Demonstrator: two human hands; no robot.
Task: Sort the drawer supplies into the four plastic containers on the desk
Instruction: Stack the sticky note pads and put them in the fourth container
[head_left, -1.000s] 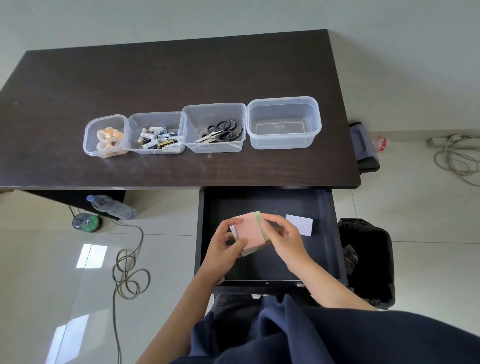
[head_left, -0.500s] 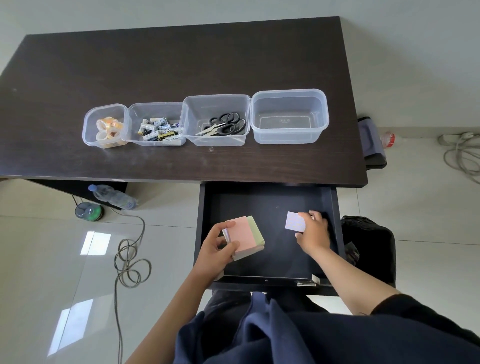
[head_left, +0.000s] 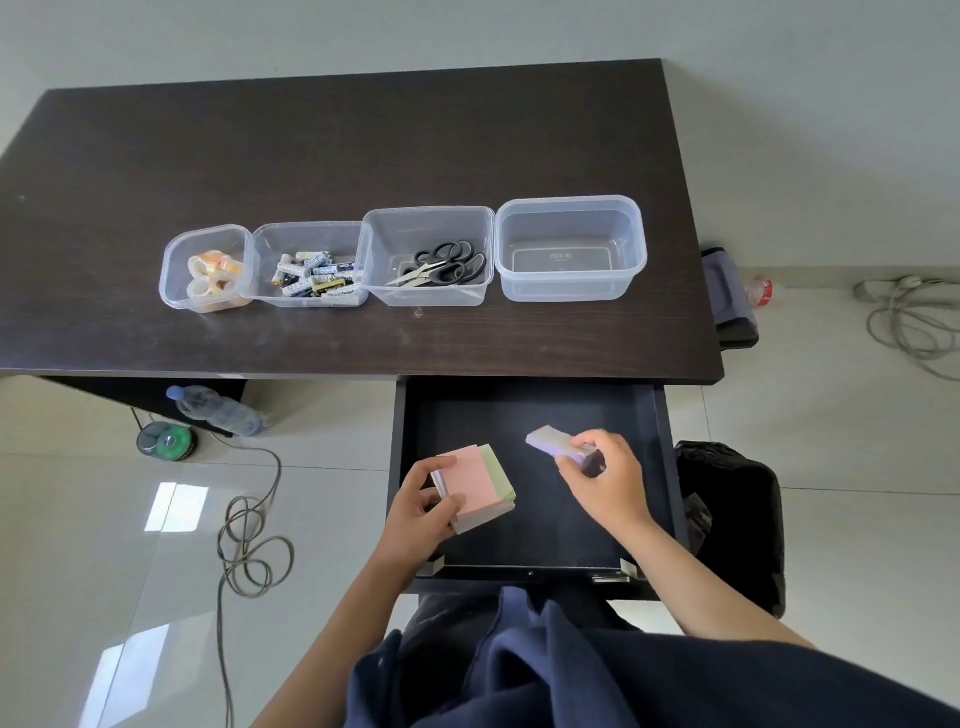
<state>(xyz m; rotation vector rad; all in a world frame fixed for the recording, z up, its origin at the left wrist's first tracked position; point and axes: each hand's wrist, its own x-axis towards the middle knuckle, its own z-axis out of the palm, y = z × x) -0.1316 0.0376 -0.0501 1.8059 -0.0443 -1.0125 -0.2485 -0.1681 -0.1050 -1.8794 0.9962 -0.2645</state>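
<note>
- Pale floor tiles surrounded a dark desk (head_left: 332, 156), seen from above, with an open drawer (head_left: 535, 519) pulled out at its near edge.
- Four clear containers stood in a row on the desk: tape rolls (head_left: 213, 270) far left, then batteries (head_left: 317, 275), then scissors (head_left: 441, 262), and an empty container (head_left: 570, 249) on the right.
- Over the drawer, the left hand (head_left: 426, 512) gripped a stack of sticky notes (head_left: 480, 486), pink on top, green beneath, thumb across its near corner.
- To its right, the right hand (head_left: 605, 475) pinched a small pale pad (head_left: 553, 441) by one end, tilted and blurred.
- Both pads looked light and fairly stiff as blocks, though loose sheets could fan; holding them by opposite edges would probably keep them square.
- They likely belonged in the empty container.
</note>
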